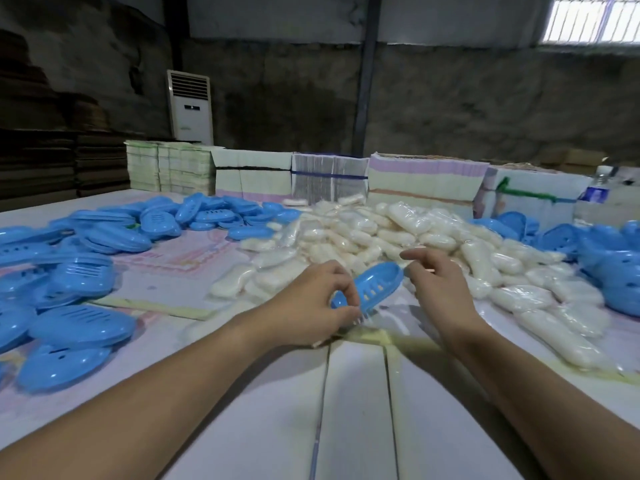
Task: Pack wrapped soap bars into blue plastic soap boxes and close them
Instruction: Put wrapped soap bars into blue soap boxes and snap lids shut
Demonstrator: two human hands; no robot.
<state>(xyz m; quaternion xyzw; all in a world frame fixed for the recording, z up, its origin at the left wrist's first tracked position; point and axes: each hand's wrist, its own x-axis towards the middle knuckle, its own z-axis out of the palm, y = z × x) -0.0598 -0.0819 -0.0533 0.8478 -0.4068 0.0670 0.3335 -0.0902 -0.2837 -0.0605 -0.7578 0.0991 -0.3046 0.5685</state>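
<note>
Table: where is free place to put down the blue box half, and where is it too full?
Free: the table near the person, between the forearms, and a patch between the blue boxes and the wrapped soaps. Crowded: left edge, centre, right side. The left hand holds the box half.

Both bare forearms reach in from the near edge and converge toward the middle of the scene, the left arm [145, 396] slanting up from the near left, the right arm [540, 393] from the near right. The left hand [311, 306] is turned back-up, its fingers curled, thumb and fingertips pinching the near end of a blue soap box half [372, 284] that tilts up and to the right. The right hand [438, 285] hovers just right of that piece's far end, back toward the camera, fingers loosely bent and slightly spread, holding nothing; whether a fingertip touches the piece cannot be told
</note>
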